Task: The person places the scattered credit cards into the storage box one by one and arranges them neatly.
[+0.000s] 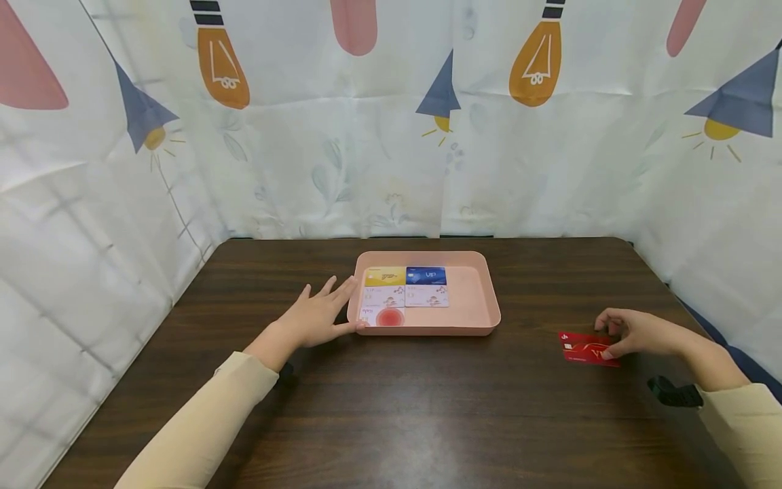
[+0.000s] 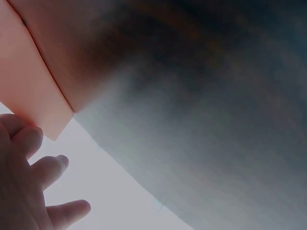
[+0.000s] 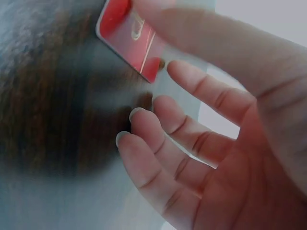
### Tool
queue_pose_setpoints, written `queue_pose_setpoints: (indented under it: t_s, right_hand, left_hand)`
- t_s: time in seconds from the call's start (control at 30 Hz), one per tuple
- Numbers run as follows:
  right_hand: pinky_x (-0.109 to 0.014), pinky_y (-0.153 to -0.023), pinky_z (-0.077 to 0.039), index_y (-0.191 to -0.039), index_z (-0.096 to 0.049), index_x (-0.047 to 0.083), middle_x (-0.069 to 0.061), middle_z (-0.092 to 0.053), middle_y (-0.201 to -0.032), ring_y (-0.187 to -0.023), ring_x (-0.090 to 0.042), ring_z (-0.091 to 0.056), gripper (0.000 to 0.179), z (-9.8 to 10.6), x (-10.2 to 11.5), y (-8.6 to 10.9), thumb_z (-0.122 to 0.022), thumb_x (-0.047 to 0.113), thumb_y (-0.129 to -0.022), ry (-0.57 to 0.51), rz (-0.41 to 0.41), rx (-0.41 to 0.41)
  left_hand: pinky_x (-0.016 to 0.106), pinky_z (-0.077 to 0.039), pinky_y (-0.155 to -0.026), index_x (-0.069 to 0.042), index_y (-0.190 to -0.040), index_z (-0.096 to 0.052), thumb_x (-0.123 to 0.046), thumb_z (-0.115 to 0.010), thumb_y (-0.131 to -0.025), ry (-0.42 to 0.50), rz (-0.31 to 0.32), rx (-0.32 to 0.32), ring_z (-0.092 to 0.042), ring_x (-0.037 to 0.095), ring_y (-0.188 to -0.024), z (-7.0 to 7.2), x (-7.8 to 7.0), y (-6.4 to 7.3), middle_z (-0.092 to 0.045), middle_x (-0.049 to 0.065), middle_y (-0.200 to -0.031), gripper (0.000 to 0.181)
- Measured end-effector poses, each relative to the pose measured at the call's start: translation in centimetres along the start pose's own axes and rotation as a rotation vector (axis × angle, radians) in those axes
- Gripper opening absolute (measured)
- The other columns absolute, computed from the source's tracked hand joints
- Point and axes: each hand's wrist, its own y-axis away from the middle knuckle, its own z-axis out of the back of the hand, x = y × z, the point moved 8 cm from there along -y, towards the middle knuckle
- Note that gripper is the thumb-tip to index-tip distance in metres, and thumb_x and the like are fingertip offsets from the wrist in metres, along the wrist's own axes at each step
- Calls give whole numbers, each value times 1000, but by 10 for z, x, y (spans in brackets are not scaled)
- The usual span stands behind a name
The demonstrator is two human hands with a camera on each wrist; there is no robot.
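Observation:
My left hand (image 1: 314, 318) lies with fingers spread at the left edge of a pink tray (image 1: 482, 292); in the left wrist view its fingers (image 2: 48, 170) reach the tray's wall (image 2: 36, 81). My right hand (image 1: 641, 333) holds a red card (image 1: 580, 346) with gold markings at the right of the table. The thumb lies over the card's near right part and the bent fingers are at its far edge. In the right wrist view, the thumb covers part of the red card (image 3: 129, 43), while the other fingers (image 3: 148, 127) curl below it.
Inside the tray, a yellow card (image 1: 383, 276), a blue VIP card (image 1: 426, 276), pale cards (image 1: 426, 296) and a card with a red circle (image 1: 389, 317) lie in rows at the left. The dark wooden table (image 1: 391, 407) backs onto a patterned curtain (image 1: 391, 170).

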Motion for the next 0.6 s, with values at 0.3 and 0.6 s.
queue_pose_setpoints:
  t_s: [0.3,0.6]
  right_hand:
    - [-29,-61,-38,-106,-54,-3,-9,-47,-97,-82,-22,-42,49,-5,3,3,-91,9,-76,-30,59,-15]
    - [-28,-59,-40,-99,-52,0,-6,-49,-95,-70,-16,-45,44,-5,1,3,-89,9,-78,-34,41,-4]
  left_hand:
    - [73,-14,-114,-11,-166,-16,-68,-52,-98,1,2,-3,-18,39,-154,1,-1,1,-21,8,-169,96]
    - [73,-14,-115,-10,-166,-17,-70,-50,-98,1,4,-3,-19,39,-154,1,-1,1,-23,9,-168,96]
